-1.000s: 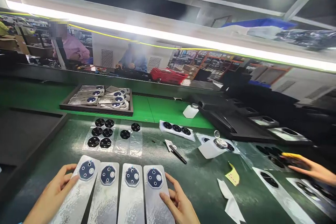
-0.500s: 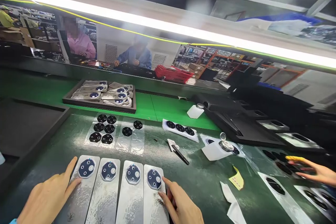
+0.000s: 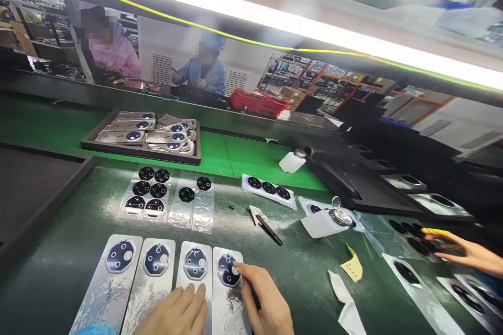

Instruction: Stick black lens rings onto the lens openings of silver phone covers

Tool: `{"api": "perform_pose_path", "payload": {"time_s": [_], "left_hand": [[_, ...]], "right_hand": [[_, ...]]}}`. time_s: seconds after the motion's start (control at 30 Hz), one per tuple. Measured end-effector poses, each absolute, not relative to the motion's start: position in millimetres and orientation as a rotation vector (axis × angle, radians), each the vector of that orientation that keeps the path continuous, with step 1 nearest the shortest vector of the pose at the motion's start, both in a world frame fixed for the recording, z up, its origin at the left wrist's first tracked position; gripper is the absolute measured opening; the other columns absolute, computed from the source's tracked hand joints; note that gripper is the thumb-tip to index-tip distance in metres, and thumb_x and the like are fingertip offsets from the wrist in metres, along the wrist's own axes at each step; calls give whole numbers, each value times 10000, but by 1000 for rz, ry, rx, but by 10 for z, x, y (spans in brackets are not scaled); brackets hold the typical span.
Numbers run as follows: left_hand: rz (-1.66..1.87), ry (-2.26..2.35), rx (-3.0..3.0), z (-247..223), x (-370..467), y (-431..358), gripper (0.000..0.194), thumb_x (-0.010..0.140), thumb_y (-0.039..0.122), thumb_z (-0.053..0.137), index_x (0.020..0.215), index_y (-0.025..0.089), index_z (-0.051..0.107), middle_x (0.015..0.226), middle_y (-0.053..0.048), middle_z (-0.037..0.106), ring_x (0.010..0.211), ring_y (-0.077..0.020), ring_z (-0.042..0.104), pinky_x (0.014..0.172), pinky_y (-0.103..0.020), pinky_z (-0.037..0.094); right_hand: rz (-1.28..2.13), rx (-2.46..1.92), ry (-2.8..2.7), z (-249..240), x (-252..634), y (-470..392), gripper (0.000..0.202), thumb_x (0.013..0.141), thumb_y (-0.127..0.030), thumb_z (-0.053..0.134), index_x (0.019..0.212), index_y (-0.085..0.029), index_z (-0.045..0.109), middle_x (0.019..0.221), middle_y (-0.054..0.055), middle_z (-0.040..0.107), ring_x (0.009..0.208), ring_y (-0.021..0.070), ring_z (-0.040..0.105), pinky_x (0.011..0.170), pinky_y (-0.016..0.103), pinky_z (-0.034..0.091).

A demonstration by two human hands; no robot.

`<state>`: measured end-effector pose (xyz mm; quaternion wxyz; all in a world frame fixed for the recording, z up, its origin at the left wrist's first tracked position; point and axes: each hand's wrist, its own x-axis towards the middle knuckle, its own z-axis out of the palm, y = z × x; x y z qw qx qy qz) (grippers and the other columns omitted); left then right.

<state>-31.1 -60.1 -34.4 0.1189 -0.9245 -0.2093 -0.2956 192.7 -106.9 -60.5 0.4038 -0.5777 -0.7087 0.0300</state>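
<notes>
Four long silvery plates lie side by side at the front, each with a dark blue octagonal piece near its top. Blurred, my left hand (image 3: 176, 310) lies over the lower part of the third plate (image 3: 195, 257), fingers extended and close together. At the rightmost plate (image 3: 227, 306), my right hand (image 3: 264, 296) has its index fingertip on the right edge of the octagonal piece (image 3: 228, 270), its thumb lower along the plate's edge. Whether it pinches anything is hidden. The two left plates (image 3: 110, 298) (image 3: 151, 293) have their octagons uncovered.
Behind are film sheets with black octagons (image 3: 158, 190), a tray of plates (image 3: 173, 157), black tweezers (image 3: 269, 230), white bottles (image 3: 322, 224) (image 3: 292, 162) and a yellow scrap (image 3: 352, 267). Another person's hand (image 3: 469, 251) works at the right; two people sit beyond.
My left hand has left the leftmost plate and moved right, over the third plate. My right index finger has shifted onto the rightmost octagon's edge. The camera view has shifted slightly.
</notes>
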Motion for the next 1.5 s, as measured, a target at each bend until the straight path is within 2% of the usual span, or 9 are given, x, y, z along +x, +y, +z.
{"api": "perform_pose_path", "payload": {"time_s": [0.1, 0.23, 0.33, 0.57, 0.9, 1.2, 1.5], "left_hand": [[-774, -438, -2704, -439, -199, -594, 298, 990, 136, 383, 966, 130, 680, 1026, -26, 750, 826, -156, 644, 738, -289, 461], [-805, -315, -2701, -566, -110, -558, 255, 974, 195, 442, 994, 143, 691, 1076, -16, 740, 1029, -176, 632, 938, -308, 433], [-813, -322, -2713, -646, -90, -550, 234, 958, 194, 467, 1012, 151, 691, 1103, -7, 734, 1085, -175, 617, 1001, -311, 402], [-830, -345, -2746, -662, -82, -554, 259, 981, 248, 455, 1026, 141, 687, 1112, -19, 727, 1081, -171, 620, 999, -304, 409], [-973, -380, -2716, -651, -37, -541, 243, 939, 112, 440, 967, 132, 681, 1038, -24, 740, 1008, -173, 655, 977, -309, 421], [-839, -347, -2762, -657, -76, -558, 167, 943, 203, 534, 1009, 147, 677, 1103, -28, 717, 1058, -179, 635, 988, -301, 423], [-875, -384, -2737, -607, -62, -588, 250, 971, 160, 437, 973, 144, 687, 1059, -12, 737, 1008, -164, 655, 971, -290, 425]], "right_hand": [[56, -1438, -1800, -635, 1908, -1087, 290, 930, -16, 467, 1129, -197, 574, 1072, 92, 685, 995, 195, 645, 839, 322, 565], [-8, -1462, -1824, -653, 1894, -1081, 291, 914, -7, 483, 1123, -187, 576, 1087, 98, 695, 973, 201, 641, 827, 334, 561], [-50, -1481, -1837, -647, 1891, -1073, 293, 910, -7, 479, 1116, -190, 579, 1083, 92, 705, 952, 203, 644, 798, 331, 557], [-129, -1563, -1864, -619, 1860, -1069, 280, 917, -16, 466, 1112, -185, 574, 1114, 89, 710, 950, 214, 640, 765, 336, 536], [-210, -1608, -2021, -603, 1859, -1012, 384, 864, 36, 395, 1126, -178, 578, 1176, 70, 706, 974, 209, 633, 776, 319, 496], [-326, -1600, -2131, -646, 1916, -977, 399, 808, 31, 397, 1067, -195, 598, 1154, 37, 723, 932, 195, 628, 745, 296, 461], [-326, -1684, -2082, -686, 1900, -980, 327, 867, -9, 388, 1064, -201, 565, 1108, 38, 723, 914, 202, 614, 728, 316, 415]]}}
